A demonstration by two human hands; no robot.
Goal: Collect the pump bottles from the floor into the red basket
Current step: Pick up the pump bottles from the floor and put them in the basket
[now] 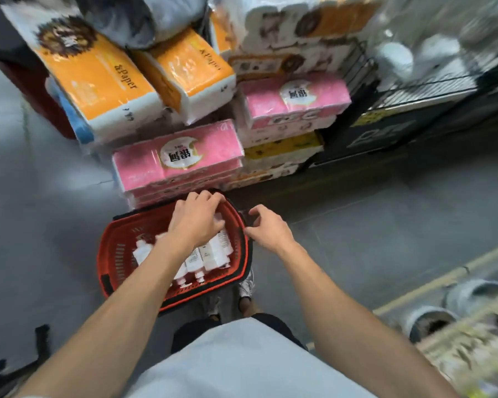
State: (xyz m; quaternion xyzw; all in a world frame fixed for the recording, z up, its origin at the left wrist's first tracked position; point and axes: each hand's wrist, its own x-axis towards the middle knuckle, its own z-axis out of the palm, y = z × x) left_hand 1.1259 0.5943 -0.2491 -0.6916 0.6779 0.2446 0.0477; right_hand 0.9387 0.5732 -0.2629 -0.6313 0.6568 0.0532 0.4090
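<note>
- Red basket: on floor, far edge by pink tissue packs; open floor rightward.
- Pump bottles: lying inside basket.
- Left hand: curled over them; grip unclear.
- Right hand: curled at right rim; grip unclear.

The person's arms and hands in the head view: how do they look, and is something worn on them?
The left forearm and right forearm are bare as far as the picture shows: no sleeves, no gloves. No watch, bracelet or ring shows on the left hand or right hand, though the picture is slightly blurred. Below them is a pale grey shirt.
</note>
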